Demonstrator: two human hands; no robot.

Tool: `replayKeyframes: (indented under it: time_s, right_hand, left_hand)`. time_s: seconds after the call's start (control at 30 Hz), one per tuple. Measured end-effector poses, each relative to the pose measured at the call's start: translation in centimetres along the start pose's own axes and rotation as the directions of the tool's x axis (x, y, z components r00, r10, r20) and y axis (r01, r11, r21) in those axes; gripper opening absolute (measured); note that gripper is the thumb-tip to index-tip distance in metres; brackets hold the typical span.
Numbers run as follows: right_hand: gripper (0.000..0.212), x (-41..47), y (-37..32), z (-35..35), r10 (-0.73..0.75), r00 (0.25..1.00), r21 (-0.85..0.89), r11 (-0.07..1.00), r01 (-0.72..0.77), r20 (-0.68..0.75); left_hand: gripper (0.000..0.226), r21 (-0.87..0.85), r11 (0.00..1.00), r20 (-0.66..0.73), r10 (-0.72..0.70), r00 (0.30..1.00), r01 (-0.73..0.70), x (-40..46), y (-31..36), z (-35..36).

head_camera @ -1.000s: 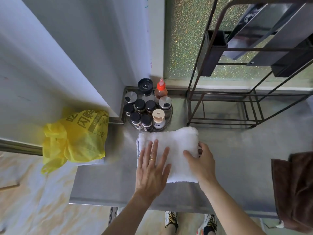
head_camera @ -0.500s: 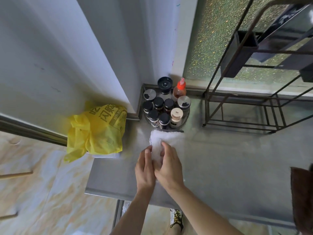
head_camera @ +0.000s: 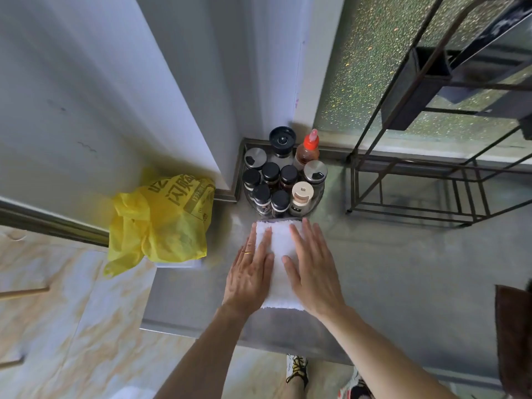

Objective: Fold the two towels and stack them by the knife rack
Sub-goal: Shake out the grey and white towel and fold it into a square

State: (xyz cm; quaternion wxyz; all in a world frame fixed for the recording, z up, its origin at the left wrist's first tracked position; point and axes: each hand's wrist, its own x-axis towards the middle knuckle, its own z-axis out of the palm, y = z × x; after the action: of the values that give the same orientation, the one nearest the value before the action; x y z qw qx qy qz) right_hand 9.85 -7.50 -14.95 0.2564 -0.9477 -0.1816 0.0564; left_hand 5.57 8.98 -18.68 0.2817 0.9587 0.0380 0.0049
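A white towel (head_camera: 280, 246) lies folded into a narrow strip on the steel counter (head_camera: 403, 277), just in front of the spice jars. My left hand (head_camera: 250, 269) rests flat on its left side, fingers spread. My right hand (head_camera: 312, 269) presses flat on its right side. A brown towel (head_camera: 514, 338) shows only partly at the right edge of the view. A black wire rack (head_camera: 431, 168) with a dark holder stands at the back right of the counter.
A round tray of spice jars and bottles (head_camera: 283, 182) sits in the counter's back left corner. A yellow plastic bag (head_camera: 161, 220) hangs left of the counter. White wall panels rise on the left. The counter's front edge runs below my wrists.
The wide white towel has been folded over to the left into a narrow strip. Both hands went from pinching its edge to lying flat on top.
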Motion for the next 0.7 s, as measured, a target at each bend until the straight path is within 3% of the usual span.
replayKeyframes:
  time_s: [0.1,0.27,0.33,0.4,0.47,0.53,0.6,0.7]
  right_hand:
    - [0.067,0.5,1.9,2.3,-0.026,0.982,-0.103,0.994,0.045,0.185]
    - [0.069,0.9,2.6,3.1,-0.014,0.978,-0.146,0.988,0.045,0.209]
    - [0.072,0.8,2.2,2.4,-0.002,0.980,-0.051,0.999,0.012,0.201]
    - [0.080,0.1,1.5,1.4,0.127,0.981,0.116,0.983,-0.144,0.145]
    - [0.087,-0.9,0.6,0.4,0.420,0.895,0.371,0.815,-0.445,0.151]
    - [0.082,-1.4,-0.3,0.1,0.631,0.705,0.541,0.488,-0.685,0.323]
    - [0.071,-1.2,-0.6,0.0,0.657,0.619,0.590,0.315,-0.744,0.430]
    - [0.051,-0.3,-0.9,-1.2,0.595,0.585,0.617,0.181,-0.766,0.552]
  left_hand:
    - [0.057,0.074,0.996,0.001,-0.053,0.999,0.053,-0.3,-0.9,1.1]
    - [0.058,0.131,0.989,0.010,-0.067,0.998,0.066,0.0,-1.2,1.9]
    - [0.058,0.147,0.987,0.012,-0.071,0.997,0.069,0.1,-1.0,1.6]
    - [0.058,0.153,0.986,0.013,-0.066,0.998,0.064,-0.1,-0.8,1.4]
    - [0.058,0.142,0.988,0.015,-0.060,0.998,0.057,0.0,-0.5,1.0]
    - [0.058,0.130,0.990,0.026,-0.055,0.998,0.051,-0.1,-0.1,0.8]
    - [0.057,0.090,0.994,0.033,-0.067,0.997,0.064,-0.2,0.5,0.5]
    - [0.055,-0.066,0.991,0.012,-0.117,0.993,0.118,-0.4,1.9,-0.4]
